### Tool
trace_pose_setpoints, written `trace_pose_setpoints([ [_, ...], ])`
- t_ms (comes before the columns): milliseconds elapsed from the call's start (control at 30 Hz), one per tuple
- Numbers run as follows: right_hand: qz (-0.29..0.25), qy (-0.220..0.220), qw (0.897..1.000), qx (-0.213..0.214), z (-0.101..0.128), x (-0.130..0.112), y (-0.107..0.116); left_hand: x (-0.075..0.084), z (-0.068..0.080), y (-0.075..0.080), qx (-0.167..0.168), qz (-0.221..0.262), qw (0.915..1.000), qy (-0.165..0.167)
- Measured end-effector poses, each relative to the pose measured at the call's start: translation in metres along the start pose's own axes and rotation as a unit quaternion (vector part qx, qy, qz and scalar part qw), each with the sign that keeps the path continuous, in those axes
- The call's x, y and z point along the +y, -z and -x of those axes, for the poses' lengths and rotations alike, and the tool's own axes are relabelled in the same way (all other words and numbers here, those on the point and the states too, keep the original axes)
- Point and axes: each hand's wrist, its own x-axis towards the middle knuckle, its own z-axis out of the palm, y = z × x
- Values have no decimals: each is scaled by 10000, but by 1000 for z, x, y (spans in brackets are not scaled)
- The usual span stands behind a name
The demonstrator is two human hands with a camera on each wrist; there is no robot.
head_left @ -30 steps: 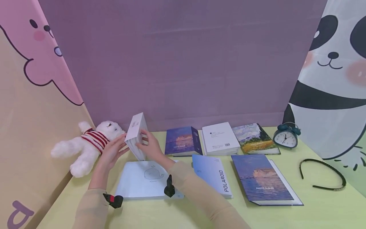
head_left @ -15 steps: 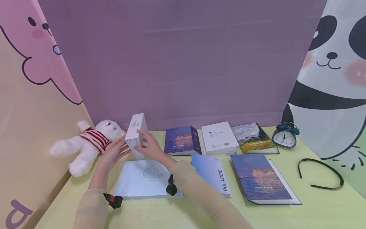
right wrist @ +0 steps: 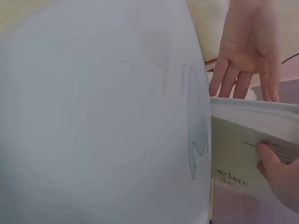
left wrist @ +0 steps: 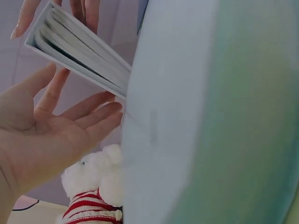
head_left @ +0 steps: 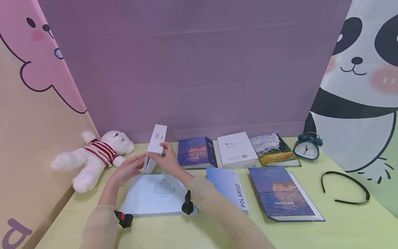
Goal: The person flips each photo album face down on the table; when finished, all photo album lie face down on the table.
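Note:
A thick white photo album stands on edge behind the white whale-print album, its spine facing up. Its lower edge is hidden. My left hand is at its left side, fingers stretched out and fingertips touching the cover; the palm is visible in the left wrist view. My right hand grips the album from the right, fingers against the cover and bent round the top by the spine. Fanned inner pages of the photo album show in the left wrist view. Printed lettering shows on its cover in the right wrist view.
A plush bear lies at the left. Rightward are a sea-picture album, a white album, a landscape-painting album, a POLAROID album and a larger photo album. An alarm clock and headband are at far right.
The upright white album has shifted right and turned, showing less of its right cover. Both hands have followed it, and the right fingers now sit higher by its spine.

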Motion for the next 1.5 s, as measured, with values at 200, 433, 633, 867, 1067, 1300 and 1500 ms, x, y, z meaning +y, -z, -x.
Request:
trace_pose_setpoints([
  [200,618,-297,9975,155,0,5,2,-7,-2,0,411,-851,9954,176],
  [433,1364,-377,9894,331,-1,9,6,-17,-7,1,870,-919,9916,253],
  [633,1720,-604,9827,312,0,10,9,-21,-6,3,969,-859,9914,162],
  [867,1693,-825,9819,180,3,12,11,-21,-5,3,1085,-944,9896,102],
  [1067,1613,-1275,9785,-127,4,16,15,-22,-4,3,1179,-1002,9878,192],
  [1300,1989,-972,9737,-547,2,23,18,-22,-5,0,1194,-1102,9860,363],
  [1500,1559,-888,9816,-657,5,22,22,-21,-5,0,1136,-1070,9874,260],
])
